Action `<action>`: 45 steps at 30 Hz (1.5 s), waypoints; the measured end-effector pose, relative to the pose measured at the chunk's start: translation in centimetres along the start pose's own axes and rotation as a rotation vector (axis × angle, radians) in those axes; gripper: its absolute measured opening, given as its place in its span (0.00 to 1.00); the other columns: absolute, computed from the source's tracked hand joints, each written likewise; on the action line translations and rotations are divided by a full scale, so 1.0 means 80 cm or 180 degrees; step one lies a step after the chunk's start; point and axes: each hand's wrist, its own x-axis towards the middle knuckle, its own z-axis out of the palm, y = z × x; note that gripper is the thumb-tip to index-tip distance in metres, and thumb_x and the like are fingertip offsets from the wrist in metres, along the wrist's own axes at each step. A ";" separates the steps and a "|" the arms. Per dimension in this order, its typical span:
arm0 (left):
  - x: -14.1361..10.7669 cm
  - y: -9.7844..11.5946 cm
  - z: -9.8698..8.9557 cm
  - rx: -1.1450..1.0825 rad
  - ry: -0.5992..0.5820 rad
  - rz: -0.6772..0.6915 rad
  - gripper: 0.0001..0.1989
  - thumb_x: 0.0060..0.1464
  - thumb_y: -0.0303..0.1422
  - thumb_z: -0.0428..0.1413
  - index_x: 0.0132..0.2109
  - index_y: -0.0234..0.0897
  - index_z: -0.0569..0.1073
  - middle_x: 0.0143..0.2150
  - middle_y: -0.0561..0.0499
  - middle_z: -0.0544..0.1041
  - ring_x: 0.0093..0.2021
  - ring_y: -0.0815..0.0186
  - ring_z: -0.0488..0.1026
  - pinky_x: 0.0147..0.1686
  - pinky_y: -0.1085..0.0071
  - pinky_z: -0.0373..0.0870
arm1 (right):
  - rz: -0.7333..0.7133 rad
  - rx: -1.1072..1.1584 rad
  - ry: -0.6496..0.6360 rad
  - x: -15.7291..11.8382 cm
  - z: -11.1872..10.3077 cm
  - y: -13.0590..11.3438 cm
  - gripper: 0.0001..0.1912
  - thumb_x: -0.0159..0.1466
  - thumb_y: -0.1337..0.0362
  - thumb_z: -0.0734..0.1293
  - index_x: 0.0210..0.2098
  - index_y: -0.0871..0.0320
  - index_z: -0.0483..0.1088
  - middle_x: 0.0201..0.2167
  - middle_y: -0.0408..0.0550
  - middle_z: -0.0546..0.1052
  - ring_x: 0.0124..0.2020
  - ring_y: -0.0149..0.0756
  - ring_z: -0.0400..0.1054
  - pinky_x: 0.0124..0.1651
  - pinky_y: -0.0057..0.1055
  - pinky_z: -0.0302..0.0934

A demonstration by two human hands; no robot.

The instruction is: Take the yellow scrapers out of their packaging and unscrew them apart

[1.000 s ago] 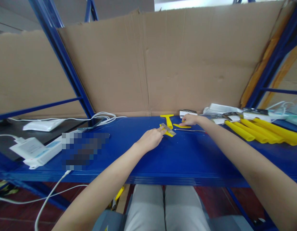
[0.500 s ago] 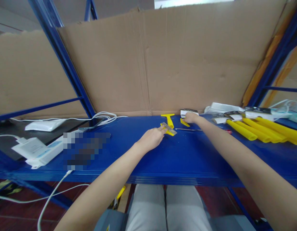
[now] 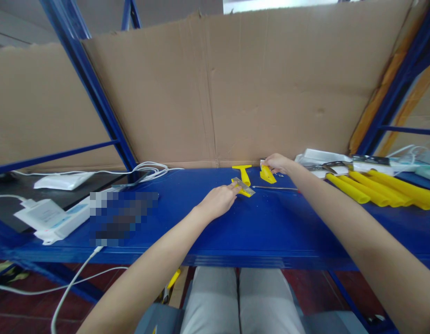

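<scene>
My left hand [image 3: 220, 200] rests low over the blue surface, its fingers closed on a scraper head with a yellow plastic body and a flat metal blade [image 3: 245, 187]. Just behind it lies a yellow T-shaped handle piece [image 3: 243, 173]. My right hand [image 3: 276, 163] is at the back, fingers curled; what they grip is mostly hidden. Under those fingers is a yellow plastic piece [image 3: 267, 175], and a few tiny metal parts [image 3: 279, 175] lie beside it. A thin screwdriver [image 3: 275, 188] lies in front, its red handle partly behind my right forearm.
Several yellow tubular handles [image 3: 381, 188] lie at the right, beside packets [image 3: 326, 157] at the back. A white power strip [image 3: 67, 218], a pixelated dark object [image 3: 124, 218] and coiled white cable [image 3: 155, 171] occupy the left. Cardboard [image 3: 270, 83] walls the back.
My right hand has risen slightly, and the white card seen beside it is now mostly hidden. The yellow piece and tiny metal parts show more. My left hand stays put.
</scene>
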 end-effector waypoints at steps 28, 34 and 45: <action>0.000 -0.003 0.000 -0.0196 0.0112 0.0014 0.20 0.61 0.28 0.49 0.59 0.38 0.67 0.61 0.43 0.70 0.56 0.59 0.72 0.53 0.62 0.70 | -0.0150 -0.1357 0.0579 0.023 0.031 0.026 0.12 0.59 0.70 0.62 0.37 0.65 0.77 0.35 0.61 0.80 0.40 0.46 0.74 0.37 0.29 0.61; 0.001 0.006 -0.009 -0.0176 0.0060 -0.0466 0.15 0.61 0.33 0.51 0.53 0.32 0.69 0.51 0.39 0.76 0.49 0.56 0.76 0.46 0.63 0.73 | -0.0357 -0.1313 0.0536 -0.013 0.008 0.025 0.09 0.58 0.68 0.64 0.34 0.62 0.77 0.35 0.55 0.80 0.38 0.43 0.73 0.38 0.28 0.60; 0.001 0.010 -0.008 0.0083 0.0026 -0.0398 0.10 0.61 0.35 0.50 0.45 0.34 0.70 0.42 0.40 0.78 0.44 0.56 0.77 0.41 0.66 0.72 | -0.1224 0.0402 -0.0729 -0.108 0.041 -0.010 0.18 0.62 0.52 0.61 0.25 0.59 0.68 0.22 0.44 0.72 0.24 0.30 0.65 0.28 0.25 0.57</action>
